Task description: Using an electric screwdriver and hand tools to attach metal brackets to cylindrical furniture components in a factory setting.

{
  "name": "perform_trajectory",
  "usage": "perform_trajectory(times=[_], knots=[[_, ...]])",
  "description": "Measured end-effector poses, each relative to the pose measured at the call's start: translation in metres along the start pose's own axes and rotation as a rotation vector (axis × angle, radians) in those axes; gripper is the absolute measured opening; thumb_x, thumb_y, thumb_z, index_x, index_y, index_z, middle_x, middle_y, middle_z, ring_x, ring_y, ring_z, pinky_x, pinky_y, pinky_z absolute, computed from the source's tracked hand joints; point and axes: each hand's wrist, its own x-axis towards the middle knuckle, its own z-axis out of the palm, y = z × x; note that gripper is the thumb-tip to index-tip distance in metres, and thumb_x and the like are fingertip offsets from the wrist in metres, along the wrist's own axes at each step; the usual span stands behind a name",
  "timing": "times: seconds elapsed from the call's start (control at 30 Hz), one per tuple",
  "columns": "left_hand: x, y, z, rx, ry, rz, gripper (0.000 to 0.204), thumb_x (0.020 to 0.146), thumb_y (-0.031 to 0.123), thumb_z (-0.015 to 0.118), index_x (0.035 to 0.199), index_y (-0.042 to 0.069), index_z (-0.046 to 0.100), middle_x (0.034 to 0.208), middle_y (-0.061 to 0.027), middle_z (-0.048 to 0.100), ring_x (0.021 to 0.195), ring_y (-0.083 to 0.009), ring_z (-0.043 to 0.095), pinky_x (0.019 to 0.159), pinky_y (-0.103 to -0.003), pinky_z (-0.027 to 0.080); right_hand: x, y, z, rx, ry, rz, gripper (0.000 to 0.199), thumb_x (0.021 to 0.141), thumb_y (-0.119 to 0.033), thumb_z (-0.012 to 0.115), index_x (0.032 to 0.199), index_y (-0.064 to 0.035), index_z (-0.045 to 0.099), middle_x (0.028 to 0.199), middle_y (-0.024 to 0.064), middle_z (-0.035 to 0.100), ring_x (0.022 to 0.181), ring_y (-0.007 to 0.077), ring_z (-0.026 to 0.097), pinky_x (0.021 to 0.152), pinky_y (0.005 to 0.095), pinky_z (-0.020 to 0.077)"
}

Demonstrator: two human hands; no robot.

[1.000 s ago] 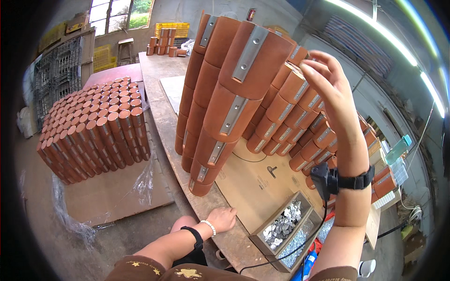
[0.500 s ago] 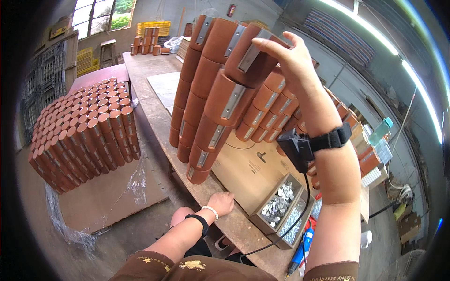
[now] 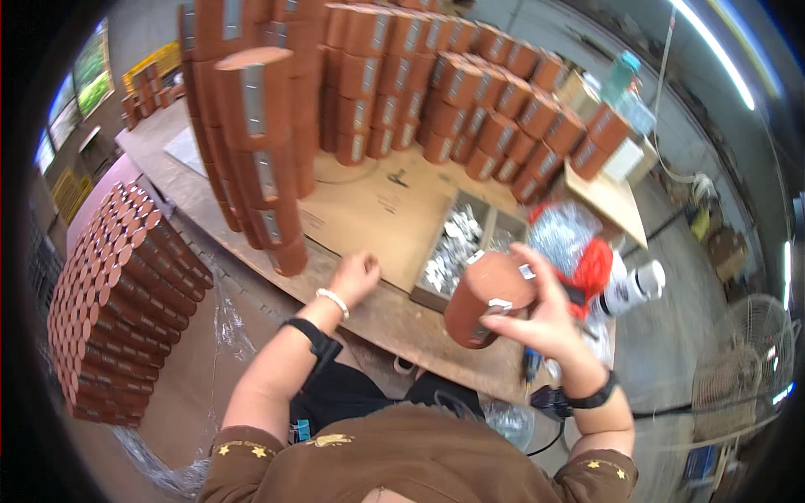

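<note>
My right hand [image 3: 549, 306] is wrapped round a reddish-brown cylinder [image 3: 486, 293] with small metal clips at its end, held tilted above the near edge of the table. Beside it stands a divided wooden box [image 3: 428, 293] of small silvery metal pieces. My left hand [image 3: 358, 279] is closed, fingers curled, over the table edge, and nothing shows in it. Close to that hand rises a tall stack of cylinders [image 3: 267, 172] with metal strips down their sides.
Rows of stacked cylinders [image 3: 360, 92] line the table's far side. A block of cylinders [image 3: 109, 293] stands on the left on a board. Right of the box lie a red and clear plastic bag [image 3: 563, 239] and a white bottle [image 3: 633, 289]. A fan [image 3: 742, 369] stands at right.
My right hand has come down from the top of the tall stack, toward me and rightward, with a cylinder in it. The view has turned right. My left hand stays closed by the edge.
</note>
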Motion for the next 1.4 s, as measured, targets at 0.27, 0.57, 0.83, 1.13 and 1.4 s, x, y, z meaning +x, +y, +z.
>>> perform_trajectory(times=[0.27, 0.57, 0.83, 1.13, 1.4], knots=[[0.029, 0.117, 0.02, -0.09, -0.156, 0.495, 0.009, 0.072, 0.01, 0.056, 0.076, 0.001, 0.055, 0.064, -0.0084, 0.056, 0.058, -0.0176, 0.055, 0.054, -0.028, 0.044, -0.061, 0.12, 0.046, -0.153, -0.016, -0.069, 0.078, 0.055, -0.021, 0.075, 0.119, -0.0023, 0.034, 0.117, 0.0169, 0.039, 0.11, 0.0296, 0.04, 0.092, 0.0352, 0.0325], [0.038, 0.149, 0.097, 0.421, -0.562, 0.763, 0.017, 0.068, 0.018, 0.058, 0.082, 0.011, 0.063, 0.076, -0.0089, 0.06, 0.082, -0.0269, 0.054, 0.072, -0.038, 0.044, -0.079, 0.121, 0.025, -0.137, -0.121, 0.026, 0.084, 0.057, -0.018, 0.074, 0.125, -0.0043, 0.026, 0.121, 0.018, 0.037, 0.113, 0.0314, 0.037, 0.094, 0.0366, 0.0322], [0.036, 0.141, 0.137, 0.731, -0.536, 0.891, 0.01, 0.061, 0.016, 0.056, 0.067, 0.011, 0.063, 0.068, -0.0094, 0.061, 0.072, -0.0266, 0.06, 0.06, -0.039, 0.046, -0.095, 0.145, -0.034, -0.8, 0.133, 0.286, 0.04, 0.061, -0.019, 0.068, 0.094, -0.0029, 0.054, 0.1, 0.0186, 0.049, 0.095, 0.0344, 0.042, 0.084, 0.0414, 0.0333], [0.037, 0.141, 0.138, 0.688, -0.542, 0.875, 0.008, 0.062, 0.016, 0.057, 0.067, 0.013, 0.061, 0.071, -0.006, 0.059, 0.073, -0.0237, 0.058, 0.059, -0.04, 0.042, -0.07, 0.169, -0.054, -1.04, 0.243, 0.638, 0.059, 0.057, -0.013, 0.071, 0.103, 0.0026, 0.036, 0.096, 0.0262, 0.047, 0.09, 0.0414, 0.047, 0.079, 0.0428, 0.04], [0.033, 0.151, 0.118, 0.308, -0.468, 0.78, 0.006, 0.062, 0.014, 0.055, 0.065, 0.01, 0.058, 0.067, -0.0092, 0.056, 0.068, -0.0266, 0.057, 0.059, -0.039, 0.044, -0.056, 0.199, -0.072, -0.862, 0.236, 0.837, 0.061, 0.053, -0.013, 0.069, 0.103, 0.0045, 0.039, 0.096, 0.0241, 0.055, 0.087, 0.0335, 0.056, 0.076, 0.038, 0.0447]])
